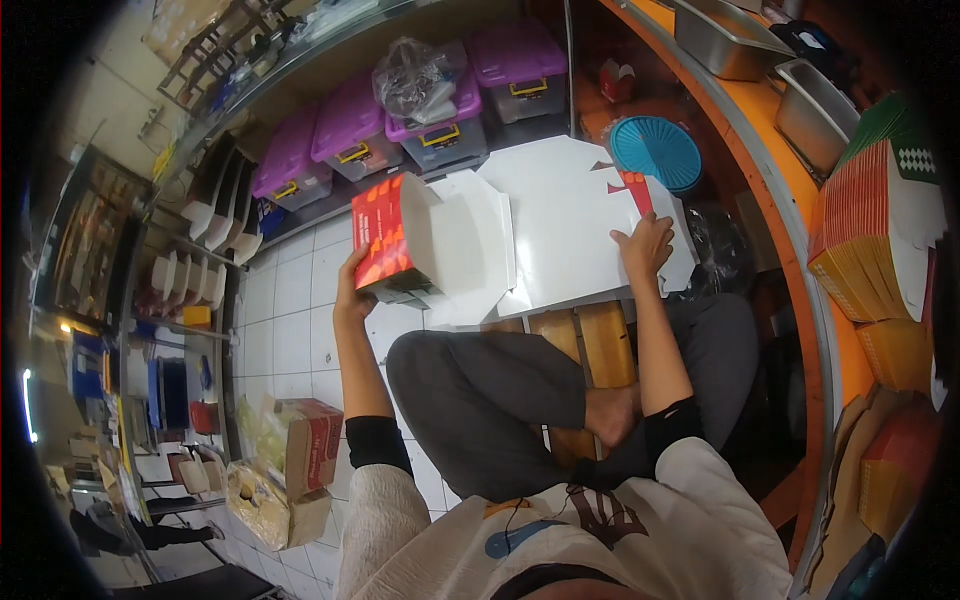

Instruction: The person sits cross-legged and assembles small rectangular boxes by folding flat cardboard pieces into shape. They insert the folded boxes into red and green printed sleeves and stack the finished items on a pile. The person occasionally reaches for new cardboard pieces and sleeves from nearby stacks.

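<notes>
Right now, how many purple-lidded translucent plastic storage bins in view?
4, in one row, upper middle: leftmost bin, second bin, third bin under a clear plastic bag, rightmost bin. More may be hidden.

- From my end I've got an off-white shirt [440,550] up top, looks pretty loose on my wearer
- Print across the chest: a rounded blue shape [505,541], a bit of orange [508,508] and a chunky dark brown figure [615,520], kinda squashed by the folds for me
- Dark neckband [552,574] right at the bottom of my view
- The off-white sleeves [382,520] look wrinkly, and each one ends in a wide, snug black band [378,445] on the forearm
- Plain dark grey trousers [480,390], soft and baggy-looking
- Left hand [352,287] and right hand [646,248] are bare
- One bare foot [612,413] showing too
</notes>
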The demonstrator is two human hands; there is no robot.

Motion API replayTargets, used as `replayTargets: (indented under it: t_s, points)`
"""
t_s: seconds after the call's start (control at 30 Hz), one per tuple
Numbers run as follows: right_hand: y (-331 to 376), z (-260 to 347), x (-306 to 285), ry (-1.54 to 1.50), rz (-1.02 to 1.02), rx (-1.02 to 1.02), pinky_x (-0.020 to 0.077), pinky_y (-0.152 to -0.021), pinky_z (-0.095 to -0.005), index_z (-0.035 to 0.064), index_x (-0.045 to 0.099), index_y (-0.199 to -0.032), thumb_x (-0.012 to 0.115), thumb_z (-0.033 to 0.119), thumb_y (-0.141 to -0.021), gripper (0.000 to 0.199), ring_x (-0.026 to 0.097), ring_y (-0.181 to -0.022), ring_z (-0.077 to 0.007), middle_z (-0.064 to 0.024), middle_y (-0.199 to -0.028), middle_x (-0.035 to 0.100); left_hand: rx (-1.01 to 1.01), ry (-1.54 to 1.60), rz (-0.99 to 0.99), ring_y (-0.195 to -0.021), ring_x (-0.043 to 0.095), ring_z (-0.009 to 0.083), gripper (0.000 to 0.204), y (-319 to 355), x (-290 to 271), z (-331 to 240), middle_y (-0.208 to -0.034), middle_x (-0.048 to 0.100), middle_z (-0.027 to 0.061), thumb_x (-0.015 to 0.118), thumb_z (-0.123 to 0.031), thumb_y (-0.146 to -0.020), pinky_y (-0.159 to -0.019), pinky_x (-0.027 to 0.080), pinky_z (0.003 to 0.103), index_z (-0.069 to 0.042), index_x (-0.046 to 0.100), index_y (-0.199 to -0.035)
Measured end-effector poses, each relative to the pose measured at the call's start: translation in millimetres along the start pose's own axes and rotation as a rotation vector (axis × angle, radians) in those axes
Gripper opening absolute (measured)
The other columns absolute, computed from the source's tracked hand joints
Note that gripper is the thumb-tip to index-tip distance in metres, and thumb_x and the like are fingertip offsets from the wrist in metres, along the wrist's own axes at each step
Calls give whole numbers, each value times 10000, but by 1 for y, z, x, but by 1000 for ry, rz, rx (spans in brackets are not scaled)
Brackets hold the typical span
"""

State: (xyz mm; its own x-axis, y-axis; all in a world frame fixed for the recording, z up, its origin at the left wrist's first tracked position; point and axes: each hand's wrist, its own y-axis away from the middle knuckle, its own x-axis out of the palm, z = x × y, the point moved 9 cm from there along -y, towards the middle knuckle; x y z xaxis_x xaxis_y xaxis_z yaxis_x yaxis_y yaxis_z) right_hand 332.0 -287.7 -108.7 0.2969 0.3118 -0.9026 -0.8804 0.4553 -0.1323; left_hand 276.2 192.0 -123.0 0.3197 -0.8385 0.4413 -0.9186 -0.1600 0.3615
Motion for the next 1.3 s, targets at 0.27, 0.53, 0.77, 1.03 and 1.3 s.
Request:
replayTargets:
  t_s: [0.27, 0.53, 0.77, 1.03, 1.3]
  points:
    - [-30, -32, -24, -103, -77, -43, 466, -820, -457, -6, 565, -1007, 796, 144, -632, 466, 525, -1024, -357, -203, -1076, 478, -24, -24, 22, -955, 595, 228, 461, -13, 7, 1, -1090, 600, 113, 601, -338, -800, -858, 458, 399, -42, 512, -1142]
    - [-30, -41, -15, -22, -173, -183, 413, -850, -495, 11, 622, -956, 766, 207, -673, 373, 496, -1050, -359, -167, -1038, 524, 151, -126, -75, -1163, 473, 278, 597, -9, -25, -26, -1311, 448, 167, 561, -405, -821, -939, 385, 439, -99, 417, -1314]
    - [-29, -41, -20, 58, -66, 44, 396, -913, -484, 57, 591, -1081, 771, 316, -669, 518, 479, -1123, -323, -127, -1158, 530, 635, -620, -437, -1168, 443, 235, 503, 58, -4, -80, -1301, 459, 106, 555, -354, -864, -937, 341, 408, -117, 457, -1297]
    - [-55, -53, -31, -340, -75, 8, 449, -801, -433, 57, 542, -918, 760, 230, -687, 361, 587, -943, -352, -151, -948, 632, 647, -655, 109, -740, 511, 89, 287, 109, 176, 46, -877, 561, -6, 612, -154, -852, -689, 419, 230, -61, 580, -1121]
    - [-29, 5, -165, -934, -75, -521, 456, -808, -289, -36, 581, -1061, 643, 63, -808, 279, 603, -908, -193, -127, -990, 637, 435, -596, -39, -1080, 479, 188, 741, 58, 205, 131, -1211, 449, 155, 689, -251, -810, -849, 443, 304, 1, 271, -1367]
